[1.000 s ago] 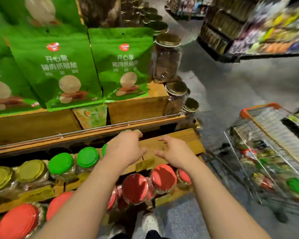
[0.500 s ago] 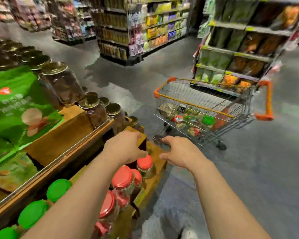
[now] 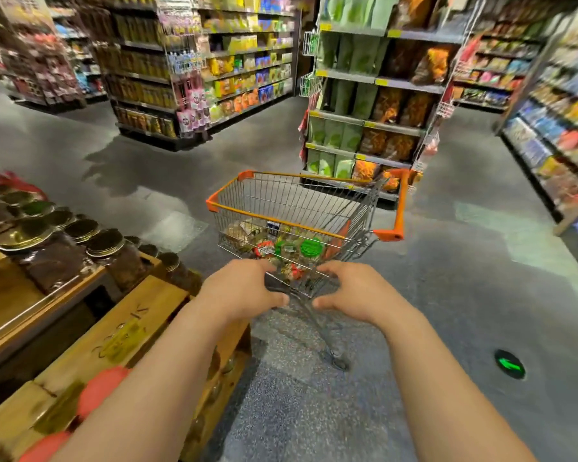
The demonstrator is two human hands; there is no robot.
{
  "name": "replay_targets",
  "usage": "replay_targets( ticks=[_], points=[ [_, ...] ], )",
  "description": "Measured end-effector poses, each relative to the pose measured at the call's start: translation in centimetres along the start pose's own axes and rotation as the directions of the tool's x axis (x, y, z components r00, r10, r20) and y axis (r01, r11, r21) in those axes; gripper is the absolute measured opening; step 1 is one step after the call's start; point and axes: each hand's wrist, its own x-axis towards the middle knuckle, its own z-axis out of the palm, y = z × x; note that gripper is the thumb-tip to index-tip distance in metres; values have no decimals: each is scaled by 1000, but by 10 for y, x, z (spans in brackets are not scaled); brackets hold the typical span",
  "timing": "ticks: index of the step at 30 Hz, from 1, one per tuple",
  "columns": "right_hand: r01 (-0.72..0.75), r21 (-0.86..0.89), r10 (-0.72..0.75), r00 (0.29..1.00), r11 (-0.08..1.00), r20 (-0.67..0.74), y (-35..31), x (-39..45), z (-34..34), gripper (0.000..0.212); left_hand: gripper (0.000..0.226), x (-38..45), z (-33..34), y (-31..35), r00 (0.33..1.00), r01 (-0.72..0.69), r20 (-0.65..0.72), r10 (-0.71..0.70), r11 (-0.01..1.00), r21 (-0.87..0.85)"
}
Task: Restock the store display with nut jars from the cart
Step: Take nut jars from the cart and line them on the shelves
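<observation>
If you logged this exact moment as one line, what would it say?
phase: reaching toward cart | left hand: empty, over near end | right hand: empty | green-lidded jar: in cart | wooden display: at left

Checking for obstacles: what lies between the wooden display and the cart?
Only bare grey floor separates the wooden display from the cart, in the head view.

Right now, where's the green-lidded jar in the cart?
The green-lidded jar lies in the cart at the centre of the head view, toward the basket's near right side among other packages, just beyond both outstretched hands.
</observation>
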Motion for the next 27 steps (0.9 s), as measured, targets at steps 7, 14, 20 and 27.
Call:
replay_targets(
  ticks=[7,14,20,27],
  points=[
    [-36,36,36,999,999,13,73,21,-30,73,75,50,22,58,1000,9,10,-9,1000,-2],
    [-21,109,17,999,994,38,97,65,-38,71,70,93,16,63,998,65,16,-65,998,-25],
    [-32,143,25,999,989,48,95,127,-38,68,68,152,4,43,997,73,32,-72,997,-26],
    [-53,128,55,998,990,-10,84,227,-65,64,65,249,-37,16,999,-20,-41,19,1000,-22]
  ],
)
